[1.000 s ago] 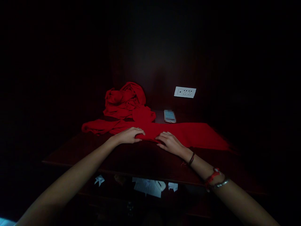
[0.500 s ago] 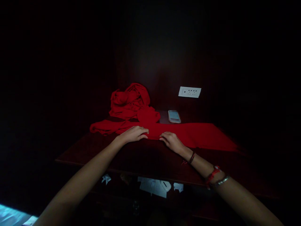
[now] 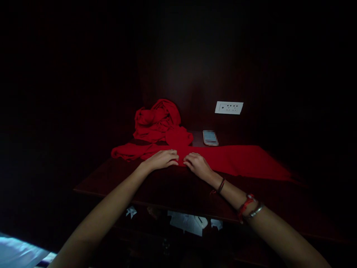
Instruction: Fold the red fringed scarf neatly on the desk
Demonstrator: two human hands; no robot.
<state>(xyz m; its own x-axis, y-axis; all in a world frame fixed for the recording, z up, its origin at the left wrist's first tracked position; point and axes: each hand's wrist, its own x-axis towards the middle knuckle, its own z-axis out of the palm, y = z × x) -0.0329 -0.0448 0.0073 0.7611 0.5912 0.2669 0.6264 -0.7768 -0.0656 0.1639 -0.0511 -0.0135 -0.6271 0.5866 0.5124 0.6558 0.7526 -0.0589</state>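
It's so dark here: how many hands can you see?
2: the left hand and right hand, both at the near edge of the long red cloth. Darkness may hide others.

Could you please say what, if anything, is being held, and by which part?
Left hand and right hand touch the long red cloth at its near edge; whether they grip it is unclear.
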